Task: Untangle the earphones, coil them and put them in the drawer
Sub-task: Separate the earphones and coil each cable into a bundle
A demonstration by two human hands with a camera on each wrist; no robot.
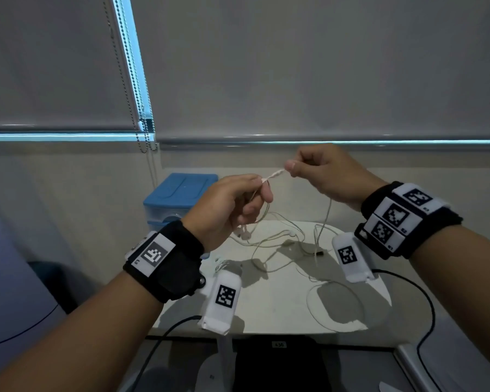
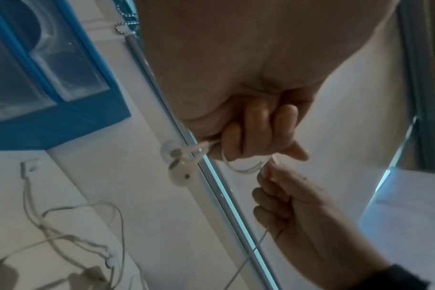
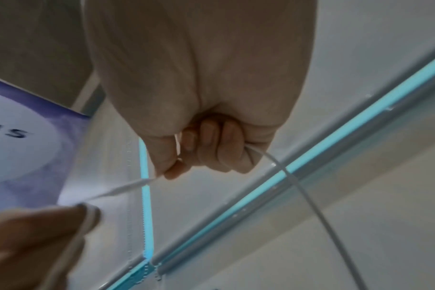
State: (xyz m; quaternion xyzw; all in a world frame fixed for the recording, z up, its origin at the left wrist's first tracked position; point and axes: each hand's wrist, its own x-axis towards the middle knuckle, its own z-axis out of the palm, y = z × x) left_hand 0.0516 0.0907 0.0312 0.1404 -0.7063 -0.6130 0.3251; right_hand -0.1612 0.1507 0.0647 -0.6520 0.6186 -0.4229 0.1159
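Note:
Both hands are raised above a white table (image 1: 280, 306). My left hand (image 1: 232, 205) grips the white earphone cable (image 1: 275, 174), and two earbuds (image 2: 179, 164) dangle just below its fingers. My right hand (image 1: 323, 171) pinches the same cable between thumb and forefinger, a short way to the right. A short taut stretch of the cable (image 3: 127, 189) runs between the two hands. The rest of the cable hangs down into a loose tangle (image 1: 277, 239) on the table. The blue drawer box (image 1: 178, 196) stands at the table's back left, behind my left hand.
A thin cable loop (image 1: 334, 304) lies near the table's front right. Black cords (image 1: 425, 306) run over the front edge on both sides. A dark object (image 1: 277, 363) sits below the table. Behind are a wall, roller blinds and a bead chain (image 1: 142, 108).

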